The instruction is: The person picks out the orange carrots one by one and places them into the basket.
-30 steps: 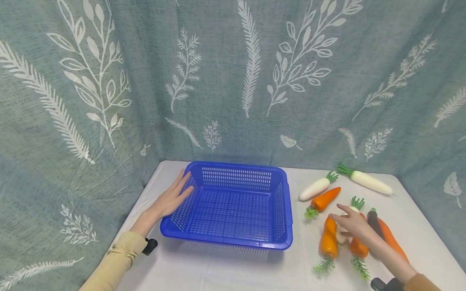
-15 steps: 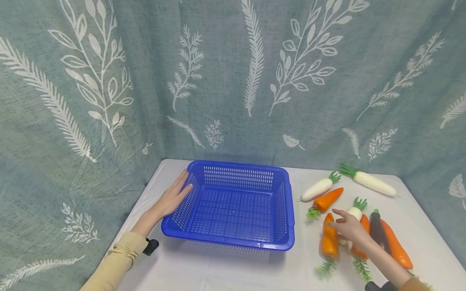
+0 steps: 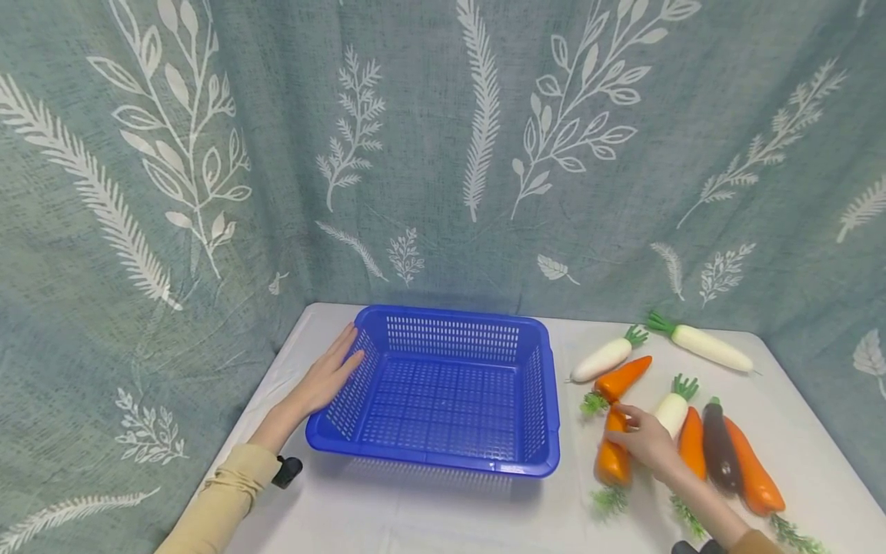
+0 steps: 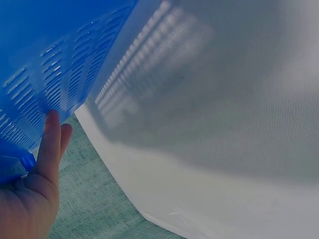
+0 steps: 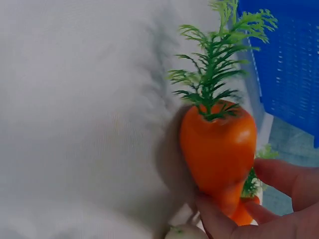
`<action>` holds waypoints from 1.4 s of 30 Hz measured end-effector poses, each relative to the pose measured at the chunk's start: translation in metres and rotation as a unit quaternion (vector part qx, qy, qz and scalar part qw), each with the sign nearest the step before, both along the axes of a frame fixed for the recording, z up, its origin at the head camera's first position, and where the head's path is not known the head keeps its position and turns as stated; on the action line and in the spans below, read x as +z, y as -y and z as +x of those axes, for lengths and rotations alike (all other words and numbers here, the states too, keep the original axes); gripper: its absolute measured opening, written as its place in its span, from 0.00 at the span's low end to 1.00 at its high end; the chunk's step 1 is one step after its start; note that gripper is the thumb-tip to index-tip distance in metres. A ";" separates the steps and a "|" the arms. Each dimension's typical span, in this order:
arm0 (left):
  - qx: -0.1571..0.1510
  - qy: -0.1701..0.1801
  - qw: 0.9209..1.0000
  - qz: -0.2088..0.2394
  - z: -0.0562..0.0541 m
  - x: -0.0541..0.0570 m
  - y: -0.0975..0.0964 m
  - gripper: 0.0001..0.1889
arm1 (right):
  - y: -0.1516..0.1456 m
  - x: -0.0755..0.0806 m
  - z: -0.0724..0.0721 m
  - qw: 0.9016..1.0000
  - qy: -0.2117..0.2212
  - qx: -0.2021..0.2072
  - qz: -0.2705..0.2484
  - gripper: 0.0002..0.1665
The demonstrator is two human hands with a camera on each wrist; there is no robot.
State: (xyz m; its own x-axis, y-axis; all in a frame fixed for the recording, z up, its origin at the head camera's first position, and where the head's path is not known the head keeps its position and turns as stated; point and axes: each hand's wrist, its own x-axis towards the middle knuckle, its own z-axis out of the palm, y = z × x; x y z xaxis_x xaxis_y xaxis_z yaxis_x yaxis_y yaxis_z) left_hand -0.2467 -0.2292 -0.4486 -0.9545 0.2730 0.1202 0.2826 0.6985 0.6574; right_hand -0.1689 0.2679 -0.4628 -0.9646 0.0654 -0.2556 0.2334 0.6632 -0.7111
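Pinching carrot (image 3: 612,465) by narrow end in curled fingers of right hand (image 3: 651,444), between blue basket (image 3: 443,408) and white radish (image 3: 671,416), near second carrot (image 3: 625,377). Resting left hand (image 3: 324,382), straight-fingered, against left wall of basket.

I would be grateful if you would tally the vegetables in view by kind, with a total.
Carrots: 4, one of them held by the right hand
White radishes: 3
Eggplant: 1
Total: 8
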 end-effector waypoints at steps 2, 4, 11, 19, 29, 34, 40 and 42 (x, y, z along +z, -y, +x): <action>0.000 0.001 1.000 0.003 0.000 0.000 0.001 0.33 | 0.002 -0.002 0.000 1.000 -0.006 -0.001 0.006 0.32; 0.001 0.002 1.000 0.005 0.000 -0.001 0.001 0.33 | 0.003 -0.004 -0.001 1.000 -0.012 -0.002 0.008 0.32; 0.003 0.001 1.000 0.009 0.001 -0.001 0.002 0.33 | 0.008 -0.011 -0.002 0.999 -0.019 -0.006 0.025 0.33; 0.005 -0.003 1.000 0.020 0.002 0.000 0.001 0.32 | 0.014 -0.017 0.001 0.999 -0.032 -0.014 0.027 0.34; 0.004 0.004 1.000 0.030 0.002 0.000 0.001 0.31 | 0.014 -0.022 0.001 0.998 -0.042 -0.026 0.027 0.34; 0.002 0.004 1.000 0.029 0.001 0.001 0.001 0.31 | 0.014 -0.022 0.001 0.999 -0.041 -0.029 0.022 0.34; 0.001 0.002 1.000 0.031 0.000 -0.001 0.001 0.31 | 0.014 -0.024 0.000 0.999 -0.023 -0.037 0.016 0.34; -0.003 -0.006 0.999 0.036 0.000 -0.001 0.001 0.32 | 0.014 -0.025 0.000 0.999 -0.016 -0.041 0.011 0.35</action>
